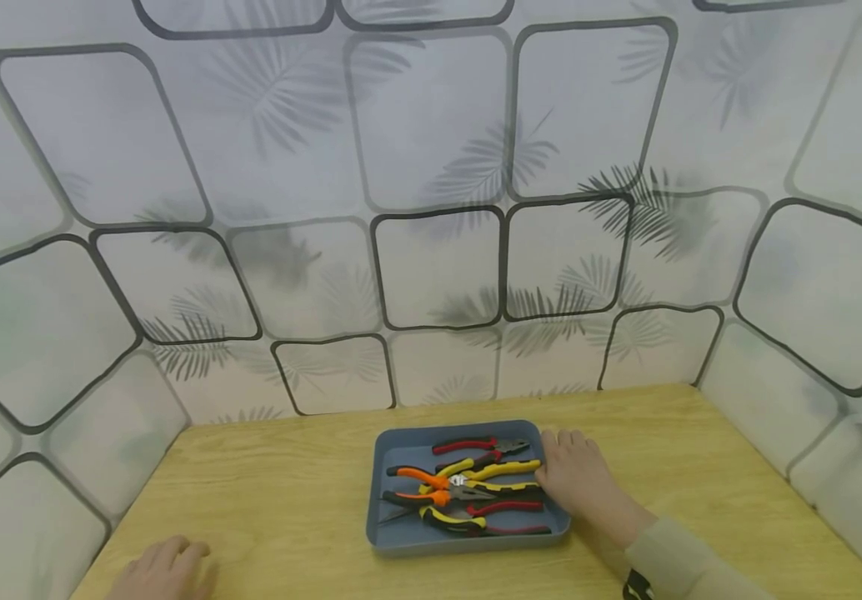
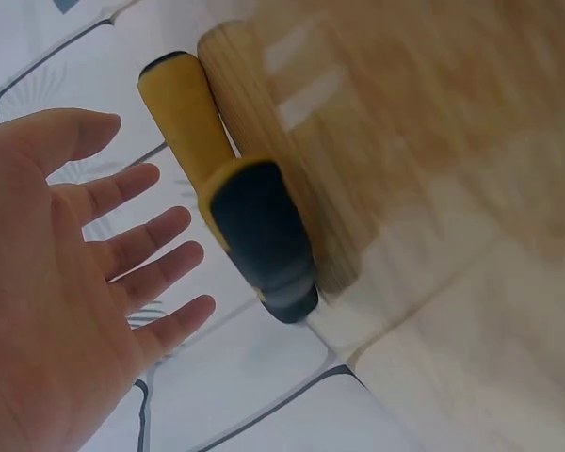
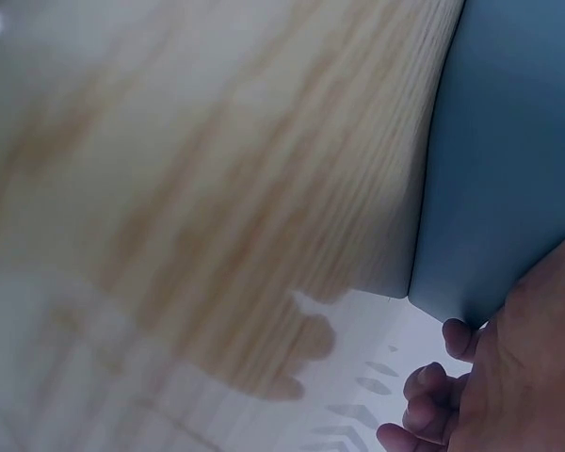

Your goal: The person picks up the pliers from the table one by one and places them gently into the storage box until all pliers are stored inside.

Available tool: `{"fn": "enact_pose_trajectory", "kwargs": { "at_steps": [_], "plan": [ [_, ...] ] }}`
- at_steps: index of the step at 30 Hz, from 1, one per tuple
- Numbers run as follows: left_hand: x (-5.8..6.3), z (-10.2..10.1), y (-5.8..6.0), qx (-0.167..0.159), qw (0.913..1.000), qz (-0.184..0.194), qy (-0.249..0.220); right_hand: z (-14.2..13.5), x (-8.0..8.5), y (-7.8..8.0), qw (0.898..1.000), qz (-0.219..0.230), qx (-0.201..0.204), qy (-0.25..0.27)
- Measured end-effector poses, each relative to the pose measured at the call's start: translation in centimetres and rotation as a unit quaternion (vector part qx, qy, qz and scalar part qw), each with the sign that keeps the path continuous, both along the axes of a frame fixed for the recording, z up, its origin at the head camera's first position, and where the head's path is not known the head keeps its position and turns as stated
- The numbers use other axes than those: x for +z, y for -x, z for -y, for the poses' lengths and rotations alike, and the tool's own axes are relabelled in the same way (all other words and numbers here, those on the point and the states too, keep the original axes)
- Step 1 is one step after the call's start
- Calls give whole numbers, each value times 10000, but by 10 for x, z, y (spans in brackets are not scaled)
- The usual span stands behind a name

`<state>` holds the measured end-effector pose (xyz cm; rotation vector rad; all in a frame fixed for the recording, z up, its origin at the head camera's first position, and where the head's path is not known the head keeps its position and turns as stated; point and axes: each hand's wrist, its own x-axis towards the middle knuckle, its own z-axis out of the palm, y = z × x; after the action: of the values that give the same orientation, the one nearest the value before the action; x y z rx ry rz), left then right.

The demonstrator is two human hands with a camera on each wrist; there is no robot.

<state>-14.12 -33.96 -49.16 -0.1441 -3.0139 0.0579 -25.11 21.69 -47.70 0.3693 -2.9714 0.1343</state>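
Note:
A blue-grey tray (image 1: pixel 412 548) on the wooden table holds several pliers, among them orange-handled pliers (image 1: pixel 442 498) and red-handled pliers (image 1: pixel 464 446). My right hand (image 1: pixel 577 471) touches the right side of the tray, its fingers loosely bent past the rim. In the right wrist view, the hand (image 3: pixel 518 377) lies against the tray's wall (image 3: pixel 499 160), and nothing shows within its fingers. My left hand (image 1: pixel 164 571) is at the lower left, away from the tray. The left wrist view shows that hand (image 2: pixel 66 264) with spread fingers, beside a blurred yellow-and-black handle (image 2: pixel 264 221).
Patterned white panels (image 1: pixel 438 267) enclose the back and both sides of the wooden table (image 1: pixel 273 492). A black-and-yellow object (image 1: pixel 637 583) shows partly beneath the right sleeve (image 1: pixel 689 558).

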Motion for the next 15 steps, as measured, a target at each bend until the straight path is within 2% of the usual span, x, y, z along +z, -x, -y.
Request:
{"fn": "enact_pose_trajectory", "kwargs": {
  "at_steps": [6, 8, 15],
  "plan": [
    [-4, 20, -7, -365, 9985, -373, 184, 1, 3, -2, 10000, -30, -15, 23],
    [-7, 24, -9, -340, 9981, -502, 132, 1, 4, -3, 10000, -47, -8, 42],
    [-15, 38, -12, -239, 9978, -611, 133, 1, 4, -3, 10000, -21, -28, 11]
  ]
}}
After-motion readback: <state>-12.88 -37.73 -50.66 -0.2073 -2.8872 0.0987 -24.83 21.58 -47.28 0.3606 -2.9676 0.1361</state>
